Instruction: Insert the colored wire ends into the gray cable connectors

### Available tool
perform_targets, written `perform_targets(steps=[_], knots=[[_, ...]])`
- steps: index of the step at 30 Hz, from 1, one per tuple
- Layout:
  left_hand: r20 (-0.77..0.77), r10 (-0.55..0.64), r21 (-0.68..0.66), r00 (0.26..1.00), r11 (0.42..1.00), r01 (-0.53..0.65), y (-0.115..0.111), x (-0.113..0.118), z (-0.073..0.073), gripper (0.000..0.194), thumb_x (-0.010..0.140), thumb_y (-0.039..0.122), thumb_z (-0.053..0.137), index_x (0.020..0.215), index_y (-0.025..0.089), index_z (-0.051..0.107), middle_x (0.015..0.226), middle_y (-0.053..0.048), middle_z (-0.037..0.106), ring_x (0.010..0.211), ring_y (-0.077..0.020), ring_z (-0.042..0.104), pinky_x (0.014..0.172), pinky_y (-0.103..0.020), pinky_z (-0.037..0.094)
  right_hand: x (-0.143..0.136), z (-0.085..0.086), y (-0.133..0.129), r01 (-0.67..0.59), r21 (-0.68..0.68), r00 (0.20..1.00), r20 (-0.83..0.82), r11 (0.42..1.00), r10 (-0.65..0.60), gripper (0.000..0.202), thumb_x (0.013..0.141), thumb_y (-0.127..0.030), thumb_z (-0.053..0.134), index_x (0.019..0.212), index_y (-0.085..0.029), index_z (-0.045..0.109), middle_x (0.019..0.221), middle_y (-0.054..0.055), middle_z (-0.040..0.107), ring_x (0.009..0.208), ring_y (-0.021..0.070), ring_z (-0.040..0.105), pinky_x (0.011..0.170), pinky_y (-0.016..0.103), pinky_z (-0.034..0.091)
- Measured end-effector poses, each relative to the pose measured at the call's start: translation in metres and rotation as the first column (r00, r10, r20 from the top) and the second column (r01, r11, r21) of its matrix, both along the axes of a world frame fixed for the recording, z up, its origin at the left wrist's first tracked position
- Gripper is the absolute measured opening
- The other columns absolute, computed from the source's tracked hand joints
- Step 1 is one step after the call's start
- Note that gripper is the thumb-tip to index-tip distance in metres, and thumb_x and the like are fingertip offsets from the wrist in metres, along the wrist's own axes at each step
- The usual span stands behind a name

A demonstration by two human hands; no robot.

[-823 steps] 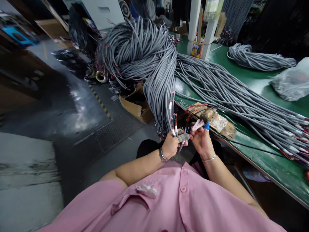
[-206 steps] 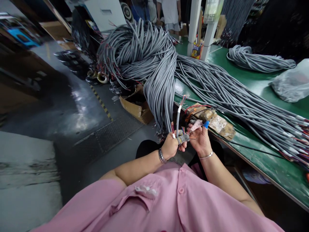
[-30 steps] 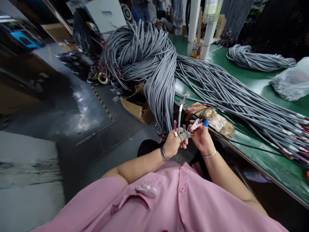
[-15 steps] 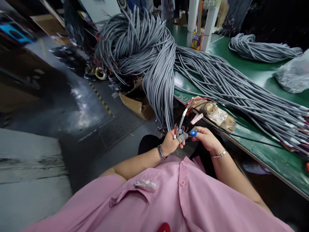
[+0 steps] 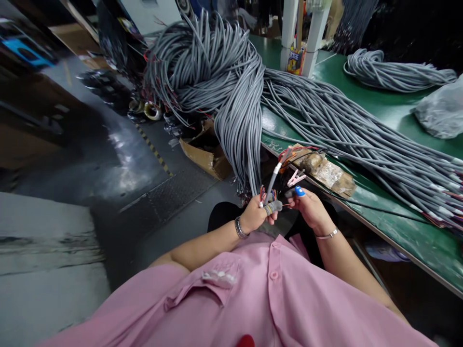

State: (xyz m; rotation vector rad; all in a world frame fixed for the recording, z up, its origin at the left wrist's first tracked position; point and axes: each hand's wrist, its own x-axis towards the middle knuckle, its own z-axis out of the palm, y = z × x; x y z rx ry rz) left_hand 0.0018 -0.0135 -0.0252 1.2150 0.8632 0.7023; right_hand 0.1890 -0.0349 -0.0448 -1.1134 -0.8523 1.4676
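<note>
My left hand (image 5: 257, 212), a grey cover on its thumb, is closed around the end of a grey cable (image 5: 272, 183). Thin coloured wires (image 5: 275, 194) fan out beside its fingers. To the right, my right hand (image 5: 307, 206), with a blue cover on one fingertip, pinches a thin reddish wire (image 5: 285, 205) that runs across from the left hand. Just beyond the right hand is a pale pink clip (image 5: 296, 178), at the bench edge near a taped brown block (image 5: 327, 172).
Long grey cables (image 5: 340, 115) lie across the green bench (image 5: 394, 226). A big cable coil (image 5: 202, 62) hangs over its left end, above an open cardboard box (image 5: 208, 156) on the floor. A smaller coil (image 5: 398, 72) and a clear plastic bag (image 5: 441, 108) are at the right.
My right hand has moved slightly right, away from the left, and a reddish wire now shows stretched between them. The pink clip appears turned. My left hand stays nearly in place.
</note>
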Motion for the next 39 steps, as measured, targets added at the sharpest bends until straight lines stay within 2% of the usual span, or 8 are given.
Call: perform_targets(steps=[5,7,10,12,19,24,33,39], knots=[[0.158,0.249,-0.051,0.956,0.968,-0.244,-0.002,0.009,0.009,0.037,0.075,0.048,0.068,0.067,0.014,0.056,0.052,0.001,0.059,0.037,-0.0082,0.053,0.036,-0.019,0.035,0.000,0.003,0.012,0.034,-0.072,0.974,-0.221,0.997,-0.049,0.053,0.078,-0.070,0.051,0.087,-0.020,0.066,0.076,0.003,0.063,0.061,0.0122,0.055,0.059,0.027,0.051],[0.172,0.300,-0.060,0.938,0.954,-0.294,-0.001,0.015,0.013,0.037,0.074,0.050,0.067,0.069,0.015,0.056,0.053,0.002,0.059,0.037,-0.0076,0.052,0.035,-0.019,0.033,-0.005,0.009,0.019,0.053,-0.026,0.978,-0.203,0.998,-0.058,0.051,0.078,-0.069,0.053,0.086,-0.021,0.065,0.077,0.003,0.063,0.060,0.0119,0.054,0.059,0.026,0.050],[0.160,0.339,-0.065,0.927,0.941,-0.333,0.002,0.023,0.017,0.038,0.074,0.051,0.067,0.069,0.015,0.056,0.053,0.002,0.060,0.037,-0.0073,0.052,0.035,-0.019,0.031,-0.014,0.014,0.025,0.184,0.073,0.979,-0.103,0.980,-0.176,0.044,0.079,-0.064,0.058,0.080,-0.021,0.065,0.075,0.002,0.063,0.060,0.0113,0.053,0.060,0.026,0.049],[0.138,0.345,-0.062,0.928,0.939,-0.339,0.004,0.026,0.017,0.038,0.074,0.051,0.066,0.067,0.015,0.056,0.052,0.002,0.059,0.037,-0.0073,0.051,0.035,-0.019,0.031,-0.019,0.013,0.028,0.243,0.092,0.966,-0.111,0.966,-0.232,0.043,0.079,-0.063,0.058,0.077,-0.021,0.064,0.073,0.002,0.062,0.059,0.0110,0.051,0.059,0.026,0.049],[0.116,0.286,-0.012,0.951,0.958,-0.286,0.004,0.032,0.011,0.040,0.078,0.052,0.062,0.064,0.015,0.054,0.052,0.000,0.059,0.037,-0.0076,0.052,0.036,-0.019,0.030,-0.026,0.007,0.034,0.250,-0.009,0.887,-0.398,0.968,-0.233,0.035,0.075,-0.056,0.068,0.075,-0.022,0.061,0.070,-0.001,0.059,0.058,0.0108,0.051,0.055,0.023,0.048],[0.100,0.267,-0.023,0.959,0.964,-0.266,0.004,0.034,0.010,0.037,0.077,0.050,0.064,0.070,0.015,0.054,0.053,0.001,0.059,0.036,-0.0077,0.052,0.035,-0.019,0.031,-0.031,0.010,0.035,0.290,0.047,0.900,-0.354,0.956,-0.255,0.039,0.076,-0.058,0.065,0.067,-0.022,0.054,0.064,-0.002,0.052,0.057,0.0111,0.047,0.056,0.024,0.047],[0.094,0.262,-0.042,0.960,0.965,-0.259,0.004,0.033,0.010,0.038,0.075,0.051,0.065,0.069,0.015,0.054,0.051,0.002,0.058,0.036,-0.0077,0.051,0.035,-0.018,0.032,-0.032,0.010,0.035,0.309,0.053,0.912,-0.300,0.950,-0.280,0.040,0.077,-0.060,0.062,0.067,-0.022,0.053,0.064,-0.002,0.052,0.057,0.0119,0.048,0.056,0.025,0.047],[0.108,0.259,-0.060,0.960,0.965,-0.254,0.000,0.025,0.010,0.039,0.074,0.051,0.066,0.069,0.015,0.055,0.052,0.001,0.059,0.035,-0.0080,0.052,0.034,-0.018,0.032,-0.027,0.011,0.030,0.207,-0.032,0.902,-0.381,0.978,-0.204,0.052,0.076,-0.074,0.048,0.076,-0.023,0.057,0.072,0.000,0.060,0.059,0.0133,0.053,0.057,0.027,0.047]])
